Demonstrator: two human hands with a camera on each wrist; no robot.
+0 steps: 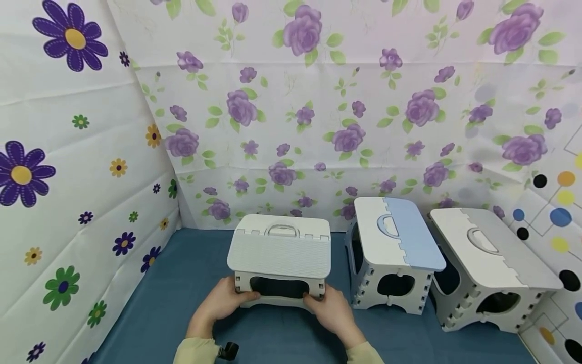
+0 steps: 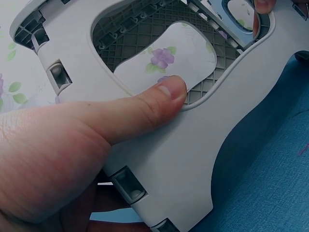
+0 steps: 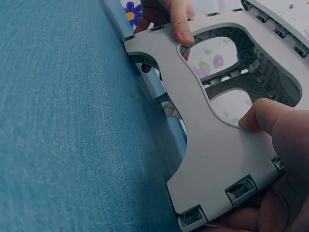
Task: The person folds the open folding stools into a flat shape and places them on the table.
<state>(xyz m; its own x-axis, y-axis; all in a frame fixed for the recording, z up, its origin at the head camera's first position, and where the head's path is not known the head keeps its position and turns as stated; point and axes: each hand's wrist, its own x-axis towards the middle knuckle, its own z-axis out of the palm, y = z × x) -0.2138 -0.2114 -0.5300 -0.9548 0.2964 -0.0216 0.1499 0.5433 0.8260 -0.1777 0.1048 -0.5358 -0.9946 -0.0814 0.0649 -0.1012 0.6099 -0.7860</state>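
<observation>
A white folding step stool (image 1: 279, 255) with a pale grey textured section and a carry handle on top stands unfolded before me. My left hand (image 1: 224, 299) grips the left side of its front panel. In the left wrist view its thumb (image 2: 149, 111) lies over the panel by the oval opening, while the other fingers go behind, partly hidden. On the opposite side my right hand (image 1: 333, 309) holds the panel likewise. The right wrist view shows that thumb (image 3: 260, 116) at the opening's rim, with fingers under the side edge.
Right of the held stool stands a white and blue folding stool (image 1: 386, 247), and beyond it a white and grey one (image 1: 491, 247), both unfolded. Blue cloth (image 1: 195, 263) covers the surface. Flower-printed sheets (image 1: 273, 146) hang behind and on the left.
</observation>
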